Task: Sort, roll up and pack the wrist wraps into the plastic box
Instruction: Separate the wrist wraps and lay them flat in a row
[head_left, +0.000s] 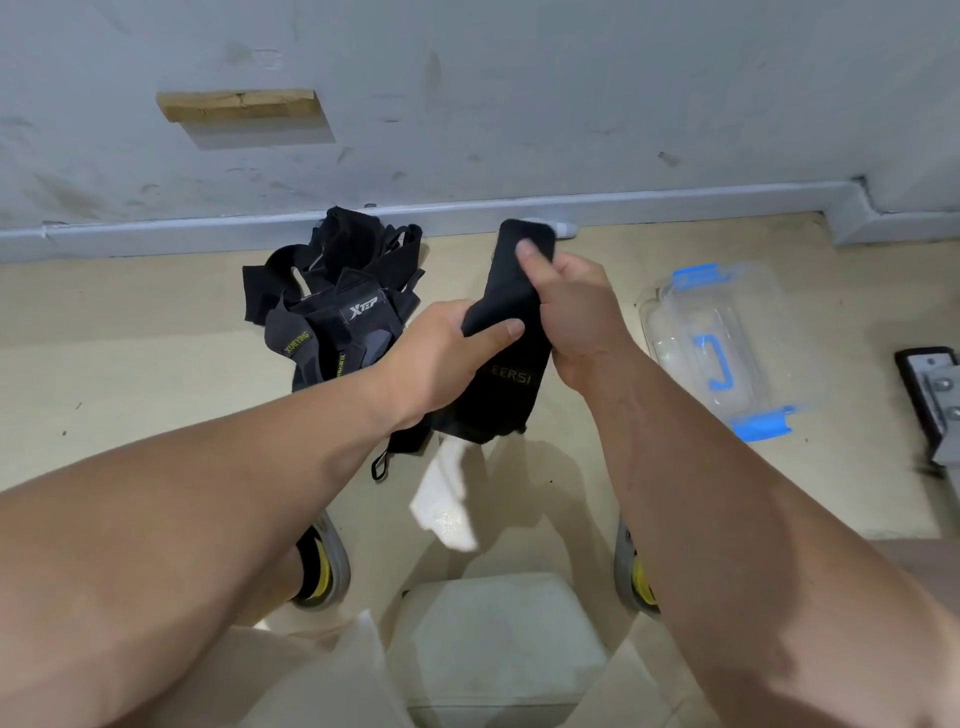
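Wrap (511, 382) pinched by left hand (441, 353) and right hand (576, 312) fingers (531, 260) (pile (337, 306) left, box (675, 332) right).

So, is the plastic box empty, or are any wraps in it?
Empty. Through the clear plastic box only pale floor shows, nothing black inside; the pile of wraps lies on the floor.

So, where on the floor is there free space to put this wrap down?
Bare floor lies left of the pile of wraps. Another free patch sits between the white cloth and the plastic box. It is crowded under the held wrap, where pile and cloth lie close.
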